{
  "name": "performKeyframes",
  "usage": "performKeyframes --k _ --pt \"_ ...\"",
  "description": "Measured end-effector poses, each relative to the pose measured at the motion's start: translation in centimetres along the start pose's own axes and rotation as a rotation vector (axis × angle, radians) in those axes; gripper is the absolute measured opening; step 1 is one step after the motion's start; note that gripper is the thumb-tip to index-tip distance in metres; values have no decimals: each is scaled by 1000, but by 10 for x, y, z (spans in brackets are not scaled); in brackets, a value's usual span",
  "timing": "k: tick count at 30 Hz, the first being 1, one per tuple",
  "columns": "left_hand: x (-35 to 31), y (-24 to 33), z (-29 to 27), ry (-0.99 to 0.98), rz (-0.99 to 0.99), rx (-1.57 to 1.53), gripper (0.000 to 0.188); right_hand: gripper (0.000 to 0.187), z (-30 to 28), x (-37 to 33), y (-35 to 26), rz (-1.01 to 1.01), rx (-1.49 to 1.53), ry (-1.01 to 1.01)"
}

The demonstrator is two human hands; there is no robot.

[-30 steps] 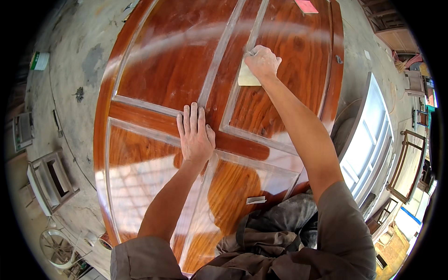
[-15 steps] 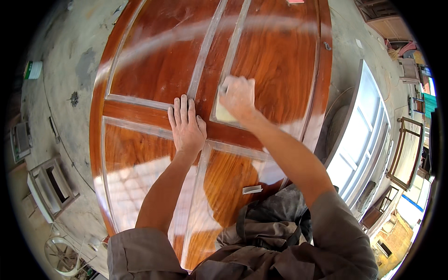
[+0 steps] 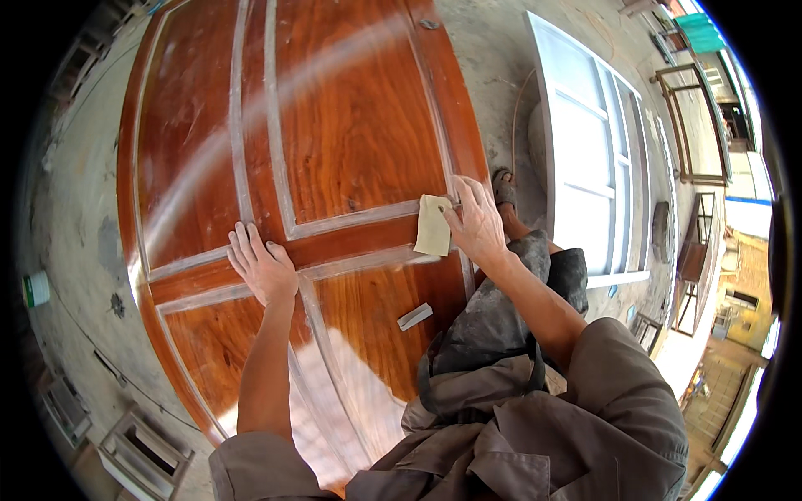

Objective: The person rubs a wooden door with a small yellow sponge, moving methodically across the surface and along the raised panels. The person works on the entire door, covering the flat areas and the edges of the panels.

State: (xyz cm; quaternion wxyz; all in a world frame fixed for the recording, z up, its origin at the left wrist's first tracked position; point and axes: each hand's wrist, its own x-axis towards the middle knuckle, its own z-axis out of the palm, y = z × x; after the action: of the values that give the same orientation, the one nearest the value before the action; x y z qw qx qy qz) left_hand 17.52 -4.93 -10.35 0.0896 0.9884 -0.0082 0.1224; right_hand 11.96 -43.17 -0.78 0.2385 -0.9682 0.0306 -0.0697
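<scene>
A large glossy reddish-brown wooden door [image 3: 359, 125] with raised panels lies flat in front of me. Pale, dull strips run along its panel edges. My left hand [image 3: 266, 265] rests on the crosspiece near the middle, its fingers stretched out, holding nothing. Toward the door's right edge, my right hand [image 3: 479, 224] pinches a pale yellow piece of sandpaper [image 3: 433, 227] between thumb and fingers. The sheet hangs over the crosspiece and the border of the lower right panel. A small grey folded strip [image 3: 415, 316] lies on that lower panel.
A white framed panel [image 3: 581, 150] stands to the right, beside a brown wooden frame [image 3: 697, 125] farther off. On the left floor are a white and green tub [image 3: 36, 289], a dark cable [image 3: 83, 334] and a grey wooden frame piece [image 3: 146, 452]. A sandalled foot [image 3: 504, 188] is beside the door.
My right hand has moved with the sandpaper from the upper right panel's lower left corner to the crosspiece's right end. The view has shifted; my left hand stays on the crosspiece.
</scene>
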Motion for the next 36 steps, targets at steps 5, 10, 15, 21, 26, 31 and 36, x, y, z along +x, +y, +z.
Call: performKeyframes --k 5,10,15,21,26,31,36 --pt "1 0 1 24 45 -4 51 72 0 -52 -17 -188 -132 -45" --pt "1 1 2 43 59 -17 49 71 33 -56 -4 -63 -252 87" --pt "0 -5 -1 28 54 0 48 60 33 -34 -8 -39 -171 80" --pt "2 1 2 47 70 -10 49 61 33 -22 19 57 -109 89" --pt "-1 -3 -6 28 53 -5 49 55 36 -24 12 -71 24 93" --pt "-1 1 -4 18 54 -17 51 56 27 -30 14 -74 31 73" --pt "-1 0 -2 6 39 -13 52 58 30 -29 21 -125 32 34"
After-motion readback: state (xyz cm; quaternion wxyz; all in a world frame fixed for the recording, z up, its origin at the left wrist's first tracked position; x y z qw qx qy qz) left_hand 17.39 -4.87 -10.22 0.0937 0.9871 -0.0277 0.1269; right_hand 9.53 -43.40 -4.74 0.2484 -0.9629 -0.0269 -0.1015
